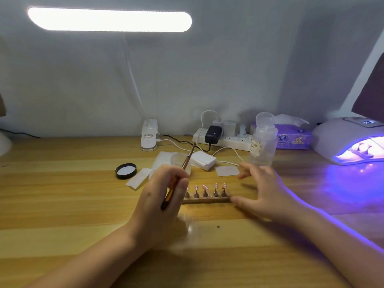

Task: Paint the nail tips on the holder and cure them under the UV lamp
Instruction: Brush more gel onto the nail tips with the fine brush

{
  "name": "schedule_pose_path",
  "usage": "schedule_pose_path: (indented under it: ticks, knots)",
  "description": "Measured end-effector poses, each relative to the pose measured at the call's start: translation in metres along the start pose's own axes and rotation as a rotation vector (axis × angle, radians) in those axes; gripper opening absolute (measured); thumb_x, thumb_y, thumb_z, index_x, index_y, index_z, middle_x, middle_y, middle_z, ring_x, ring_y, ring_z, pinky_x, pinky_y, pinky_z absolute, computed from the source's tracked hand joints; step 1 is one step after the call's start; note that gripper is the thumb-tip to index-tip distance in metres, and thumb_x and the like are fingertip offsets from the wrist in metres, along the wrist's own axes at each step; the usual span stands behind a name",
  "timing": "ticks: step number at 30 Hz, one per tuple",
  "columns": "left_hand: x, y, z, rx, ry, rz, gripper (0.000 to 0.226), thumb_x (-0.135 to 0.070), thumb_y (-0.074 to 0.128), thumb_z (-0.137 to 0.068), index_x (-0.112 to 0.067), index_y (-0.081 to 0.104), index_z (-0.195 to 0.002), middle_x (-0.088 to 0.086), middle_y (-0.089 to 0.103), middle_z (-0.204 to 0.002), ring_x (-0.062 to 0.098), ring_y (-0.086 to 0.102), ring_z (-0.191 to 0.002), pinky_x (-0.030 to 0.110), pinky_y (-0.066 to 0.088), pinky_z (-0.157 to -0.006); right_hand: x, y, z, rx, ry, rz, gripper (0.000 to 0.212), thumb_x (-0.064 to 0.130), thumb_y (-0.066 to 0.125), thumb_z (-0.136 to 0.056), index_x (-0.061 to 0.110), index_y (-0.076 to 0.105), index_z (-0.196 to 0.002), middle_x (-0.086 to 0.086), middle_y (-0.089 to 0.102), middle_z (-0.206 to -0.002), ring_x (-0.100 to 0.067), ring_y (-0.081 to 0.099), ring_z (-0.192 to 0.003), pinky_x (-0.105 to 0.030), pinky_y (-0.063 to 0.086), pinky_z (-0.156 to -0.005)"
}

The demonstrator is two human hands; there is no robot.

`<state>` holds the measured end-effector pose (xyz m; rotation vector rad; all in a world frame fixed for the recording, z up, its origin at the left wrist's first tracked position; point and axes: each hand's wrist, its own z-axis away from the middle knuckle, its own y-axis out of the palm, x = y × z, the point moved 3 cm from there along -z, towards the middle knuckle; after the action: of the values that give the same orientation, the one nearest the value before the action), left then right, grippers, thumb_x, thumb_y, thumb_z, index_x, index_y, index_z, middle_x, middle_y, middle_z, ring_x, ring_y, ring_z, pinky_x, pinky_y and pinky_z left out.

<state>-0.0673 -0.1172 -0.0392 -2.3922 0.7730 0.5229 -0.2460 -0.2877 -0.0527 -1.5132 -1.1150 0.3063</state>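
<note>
Nail tips [204, 187], pinkish, stand in a row on small stands along a narrow holder [207, 200] at bench [62, 204] centre. Left to right: black jar lid [126, 171] lies at 10 o'clock from the holder, white wipes [138, 179] just beside it. Left hand [164, 200] covers the holder's left end; its fingers are closed around a brush [182, 169], handle pointing to 1 o'clock, dark end down by the palm. White pad stack [204, 161] sits at 12 o'clock from the holder, power strip [222, 140] behind it. Right hand [261, 190] is spread and empty, thumb tip touching the holder's right end, other fingers raised. Clear pump bottle [264, 140] stands at 1 o'clock. UV lamp [353, 140] at 2 o'clock is lit violet; a second holder is inside it, detail unclear.
</note>
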Motion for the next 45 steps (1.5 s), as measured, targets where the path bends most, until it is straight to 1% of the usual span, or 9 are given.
schedule_pose_path:
  ticks: [6, 11, 23, 26, 29, 31, 37, 42, 45]
  knots:
    - [0.007, -0.002, 0.001, -0.017, -0.049, -0.003, 0.023, -0.033, 0.049, -0.094, -0.011, 0.054, -0.093, 0.003, 0.054, -0.078, 0.02, 0.052, -0.067, 0.038, 0.047, -0.059, 0.006, 0.009, -0.001, -0.016, -0.098, -0.159, 0.072, 0.034, 0.073, -0.081, 0.031, 0.035, -0.142, 0.026, 0.061, -0.104, -0.005, 0.043, -0.115, -0.03, 0.033, -0.104]
    - [0.011, -0.002, 0.002, -0.034, -0.067, -0.009, 0.02, -0.034, 0.049, -0.094, -0.014, 0.054, -0.092, 0.0, 0.053, -0.076, 0.016, 0.05, -0.066, 0.029, 0.044, -0.059, 0.007, 0.01, -0.004, -0.06, -0.148, -0.143, 0.068, 0.025, 0.073, -0.082, 0.026, 0.039, -0.141, 0.027, 0.063, -0.098, -0.003, 0.046, -0.112, -0.025, 0.033, -0.099]
    - [0.018, -0.004, 0.003, -0.078, -0.13, -0.013, 0.009, -0.028, 0.057, -0.094, -0.022, 0.052, -0.089, -0.005, 0.051, -0.076, 0.014, 0.048, -0.066, 0.023, 0.04, -0.062, -0.022, 0.001, -0.007, -0.251, 0.094, -0.056, 0.068, 0.022, 0.074, -0.08, 0.023, 0.042, -0.14, 0.007, 0.066, -0.112, -0.015, 0.047, -0.118, -0.022, 0.035, -0.092]
    - [0.02, -0.004, 0.003, -0.093, -0.136, -0.028, 0.006, -0.022, 0.058, -0.091, -0.023, 0.053, -0.09, -0.004, 0.053, -0.077, 0.015, 0.049, -0.067, 0.027, 0.042, -0.062, -0.005, -0.011, -0.001, -0.371, 0.043, 0.017, 0.049, 0.019, 0.072, -0.077, 0.019, 0.057, -0.124, 0.006, 0.066, -0.103, -0.019, 0.054, -0.105, -0.032, 0.044, -0.087]
    - [0.021, -0.003, 0.003, -0.113, -0.152, -0.017, 0.008, -0.022, 0.058, -0.091, -0.026, 0.052, -0.089, -0.005, 0.052, -0.077, 0.015, 0.048, -0.066, 0.025, 0.041, -0.062, 0.02, -0.023, 0.006, -0.403, -0.021, 0.031, 0.006, 0.019, 0.069, -0.077, 0.023, 0.066, -0.08, 0.011, 0.058, -0.068, -0.015, 0.055, -0.071, -0.032, 0.046, -0.064]
    - [0.021, -0.003, 0.003, -0.118, -0.162, -0.014, 0.007, -0.023, 0.057, -0.092, -0.026, 0.052, -0.089, -0.007, 0.051, -0.075, 0.013, 0.047, -0.065, 0.021, 0.039, -0.061, 0.035, -0.024, 0.006, -0.293, 0.023, -0.002, 0.014, 0.029, 0.066, -0.079, 0.022, 0.064, -0.067, 0.011, 0.055, -0.056, -0.01, 0.053, -0.057, -0.029, 0.045, -0.055]
    - [0.015, -0.001, 0.003, -0.071, -0.137, 0.032, 0.016, -0.035, 0.049, -0.093, -0.019, 0.052, -0.091, -0.004, 0.05, -0.076, 0.012, 0.046, -0.065, 0.024, 0.039, -0.062, 0.076, 0.003, -0.009, -0.045, -0.057, 0.232, 0.031, 0.042, 0.044, -0.094, 0.027, 0.07, -0.102, 0.004, 0.068, -0.092, -0.016, 0.063, -0.081, -0.029, 0.052, -0.067]
    - [0.014, -0.002, 0.003, -0.07, -0.148, 0.022, 0.006, -0.021, 0.053, -0.093, -0.015, 0.054, -0.091, -0.001, 0.052, -0.076, 0.013, 0.047, -0.066, 0.024, 0.039, -0.062, 0.079, 0.021, -0.023, -0.085, -0.069, 0.379, 0.037, 0.037, 0.033, -0.1, 0.023, 0.067, -0.103, 0.003, 0.066, -0.089, -0.017, 0.054, -0.071, -0.021, 0.027, -0.047]
    - [0.013, -0.001, 0.002, -0.073, -0.155, 0.018, 0.004, -0.019, 0.053, -0.092, -0.016, 0.054, -0.09, -0.002, 0.052, -0.075, 0.011, 0.048, -0.066, 0.023, 0.04, -0.063, 0.076, 0.032, -0.025, -0.092, -0.021, 0.358, 0.039, 0.038, 0.032, -0.1, 0.023, 0.067, -0.106, 0.003, 0.068, -0.092, -0.017, 0.061, -0.08, -0.025, 0.048, -0.061]
